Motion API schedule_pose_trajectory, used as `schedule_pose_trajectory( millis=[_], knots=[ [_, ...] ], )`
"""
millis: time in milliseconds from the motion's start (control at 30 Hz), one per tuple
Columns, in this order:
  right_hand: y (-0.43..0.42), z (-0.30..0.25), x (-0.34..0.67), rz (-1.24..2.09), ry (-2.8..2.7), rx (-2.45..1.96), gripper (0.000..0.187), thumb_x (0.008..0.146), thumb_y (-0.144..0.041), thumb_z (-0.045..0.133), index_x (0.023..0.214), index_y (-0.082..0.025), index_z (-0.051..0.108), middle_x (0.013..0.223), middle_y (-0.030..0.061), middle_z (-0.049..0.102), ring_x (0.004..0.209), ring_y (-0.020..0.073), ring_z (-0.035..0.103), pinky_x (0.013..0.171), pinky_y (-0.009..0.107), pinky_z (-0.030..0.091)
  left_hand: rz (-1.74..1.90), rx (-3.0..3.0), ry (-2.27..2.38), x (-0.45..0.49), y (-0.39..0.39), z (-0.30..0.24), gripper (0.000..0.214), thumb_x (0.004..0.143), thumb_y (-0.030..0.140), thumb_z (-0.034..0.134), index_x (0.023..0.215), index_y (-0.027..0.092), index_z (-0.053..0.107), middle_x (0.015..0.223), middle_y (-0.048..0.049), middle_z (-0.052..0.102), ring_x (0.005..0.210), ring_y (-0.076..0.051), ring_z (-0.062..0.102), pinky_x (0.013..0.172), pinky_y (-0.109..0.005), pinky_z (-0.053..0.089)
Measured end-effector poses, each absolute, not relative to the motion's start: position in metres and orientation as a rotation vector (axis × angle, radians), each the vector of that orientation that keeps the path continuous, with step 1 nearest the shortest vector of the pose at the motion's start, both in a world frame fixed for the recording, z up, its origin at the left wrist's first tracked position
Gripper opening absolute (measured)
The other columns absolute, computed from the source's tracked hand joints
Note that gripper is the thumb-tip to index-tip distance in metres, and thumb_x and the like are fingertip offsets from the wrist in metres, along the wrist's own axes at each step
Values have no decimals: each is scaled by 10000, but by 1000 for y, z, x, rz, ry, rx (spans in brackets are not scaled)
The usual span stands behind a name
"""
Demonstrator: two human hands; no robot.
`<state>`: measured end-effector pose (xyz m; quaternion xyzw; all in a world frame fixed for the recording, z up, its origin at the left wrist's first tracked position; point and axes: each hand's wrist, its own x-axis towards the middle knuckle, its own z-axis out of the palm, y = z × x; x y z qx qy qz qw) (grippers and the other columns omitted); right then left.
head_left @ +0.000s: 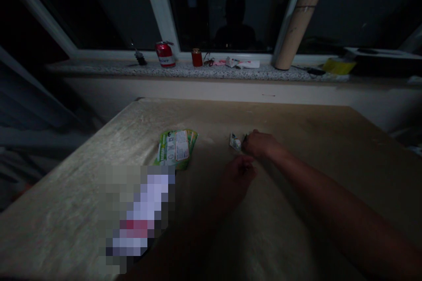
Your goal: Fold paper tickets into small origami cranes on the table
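Over the middle of the table, my right hand [262,144] rests low with its fingers bent together. A small dark bit shows at its fingertips, too dim to name. Just left of those fingertips lies a small crumpled wrapper [235,142], white with green and dark print. My left hand [239,174] is nearer to me, below the wrapper and apart from it. Its fingers are loosely curled with a gap beside the thumb, and nothing shows in them. Farther left lie green printed packets [176,149], partly overlapping.
A pixelated, pale long object [145,210] lies at the table's front left. Along the windowsill [217,72] stand a red can [165,55], a small red jar [197,58], crumpled papers [244,63], a leaning cardboard tube [296,33] and a yellow item [339,66]. The light is dim.
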<state>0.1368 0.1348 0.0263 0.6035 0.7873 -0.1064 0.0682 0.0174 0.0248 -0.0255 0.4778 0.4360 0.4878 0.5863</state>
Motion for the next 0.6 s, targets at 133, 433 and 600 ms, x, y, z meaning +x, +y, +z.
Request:
schedule_pose_trajectory(
  millis=[133, 433, 600],
  knots=[
    [132, 27, 138, -337, 2302, 1859, 308, 1000, -327, 634, 1272, -182, 633, 1309, 117, 639, 1087, 242, 669, 916, 436, 580, 1120, 1163, 1004, 17, 25, -27, 227, 809, 202, 652, 1033, 169, 647, 800, 12, 563, 682, -123, 506, 647, -256, 403],
    [118, 37, 149, -304, 2381, 1980, 522, 1002, -472, 427, 1067, -103, 790, 1165, 238, 733, 1047, 323, 717, 813, 358, 503, 1059, 1321, 1145, 18, 23, -20, 177, 846, 159, 617, 1020, 181, 640, 835, 4, 622, 741, -134, 575, 687, -254, 445],
    [100, 41, 160, -261, 2508, 2038, 431, 989, -441, 464, 1102, -159, 770, 1156, 173, 745, 1038, 299, 709, 833, 339, 484, 1078, 1506, 1270, 11, 24, -9, 188, 850, 191, 604, 1032, 189, 650, 812, 10, 650, 714, -138, 615, 674, -254, 469]
  ],
)
